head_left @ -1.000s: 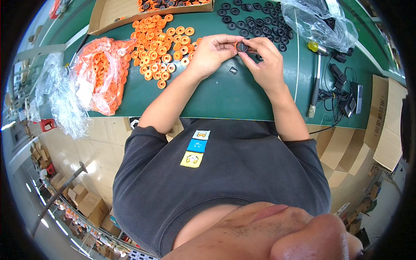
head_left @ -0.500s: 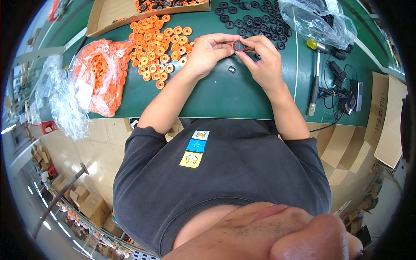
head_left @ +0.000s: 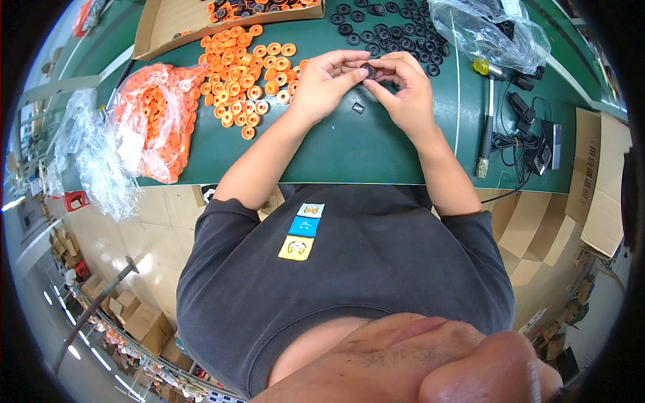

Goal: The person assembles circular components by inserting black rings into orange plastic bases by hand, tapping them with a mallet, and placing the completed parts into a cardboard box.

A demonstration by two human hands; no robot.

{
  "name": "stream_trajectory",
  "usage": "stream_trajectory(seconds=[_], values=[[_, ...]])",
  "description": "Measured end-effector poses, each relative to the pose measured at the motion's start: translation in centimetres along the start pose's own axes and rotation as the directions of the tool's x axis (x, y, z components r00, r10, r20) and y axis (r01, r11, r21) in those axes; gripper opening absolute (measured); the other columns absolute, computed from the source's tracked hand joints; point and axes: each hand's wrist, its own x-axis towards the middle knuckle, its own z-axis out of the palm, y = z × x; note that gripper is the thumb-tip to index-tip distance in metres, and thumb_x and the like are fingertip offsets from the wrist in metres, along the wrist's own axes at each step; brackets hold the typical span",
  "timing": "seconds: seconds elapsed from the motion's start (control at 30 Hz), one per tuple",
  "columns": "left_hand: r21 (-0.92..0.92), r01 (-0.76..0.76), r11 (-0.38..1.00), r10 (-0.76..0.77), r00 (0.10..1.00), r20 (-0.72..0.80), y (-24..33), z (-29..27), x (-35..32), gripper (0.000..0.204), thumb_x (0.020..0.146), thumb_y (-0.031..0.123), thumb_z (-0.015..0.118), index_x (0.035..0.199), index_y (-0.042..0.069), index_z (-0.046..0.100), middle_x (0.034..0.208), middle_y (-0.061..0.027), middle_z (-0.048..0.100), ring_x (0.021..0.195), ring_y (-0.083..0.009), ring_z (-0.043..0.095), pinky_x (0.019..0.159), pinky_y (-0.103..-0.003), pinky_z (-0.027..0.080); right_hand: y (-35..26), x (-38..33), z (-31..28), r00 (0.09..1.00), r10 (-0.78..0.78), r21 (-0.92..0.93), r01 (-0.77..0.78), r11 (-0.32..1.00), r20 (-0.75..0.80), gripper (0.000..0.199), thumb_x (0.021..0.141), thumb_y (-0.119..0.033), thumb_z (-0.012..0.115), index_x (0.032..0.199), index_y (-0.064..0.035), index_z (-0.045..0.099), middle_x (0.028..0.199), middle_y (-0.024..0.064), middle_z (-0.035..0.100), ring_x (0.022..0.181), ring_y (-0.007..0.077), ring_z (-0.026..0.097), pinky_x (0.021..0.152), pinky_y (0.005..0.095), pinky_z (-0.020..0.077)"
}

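Observation:
Over the green table, my left hand (head_left: 324, 86) and my right hand (head_left: 406, 88) meet with fingertips closed on a small round part (head_left: 369, 70). Its dark side shows; the fingers cover much of the rest. Left of my left hand lie many orange wheel-shaped pieces (head_left: 232, 75), some of them stacked. Beyond my right hand are scattered black round pieces (head_left: 395, 31). A small dark rectangular piece (head_left: 358, 107) rests on the table just below the hands.
An open cardboard box (head_left: 156, 33) with orange and black pieces stands at the far left, near a clear bag of orange pieces (head_left: 160, 124). Crumpled plastic (head_left: 494, 30), a yellow-faced hammer (head_left: 490, 114) and a cabled adapter (head_left: 539, 160) lie right. Cartons (head_left: 537, 228) stand beside the table.
Both hands stay together at the same spot. The round part has turned between the fingers: its orange rim showed before, and now mostly its dark side does.

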Motion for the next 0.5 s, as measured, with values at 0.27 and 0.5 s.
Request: stream_trajectory(seconds=[0.27, 0.5], values=[[0.054, 0.01, 0.998, -0.005, 0.996, -0.085, -0.2, 0.0, 0.0, 0.031, 0.089, -0.001, 0.07, 0.116, -0.001, 0.054, 0.104, -0.0114, 0.068, 0.097, -0.0142, 0.066, 0.089, -0.025, 0.053, 1.3, 0.0, -0.5, 0.858, 0.479, 0.431, -0.509, 0.745, 0.186, 0.032, 0.088, -0.005, 0.073, 0.117, 0.0025, 0.063, 0.101, 0.008, 0.067, 0.089, 0.012, 0.066, 0.082, 0.0247, 0.0551], [0.052, -0.013, 0.999, 0.018, 0.995, -0.097, -0.7, -0.4, 0.3, 0.027, 0.087, -0.004, 0.07, 0.103, 0.003, 0.05, 0.101, -0.0123, 0.067, 0.093, -0.0146, 0.066, 0.089, -0.028, 0.054, 1.0, 0.2, -0.5, 0.841, 0.456, 0.53, -0.538, 0.655, 0.291, 0.025, 0.09, -0.002, 0.07, 0.112, 0.0049, 0.062, 0.099, 0.0101, 0.069, 0.086, 0.0129, 0.067, 0.078, 0.0254, 0.0558]])
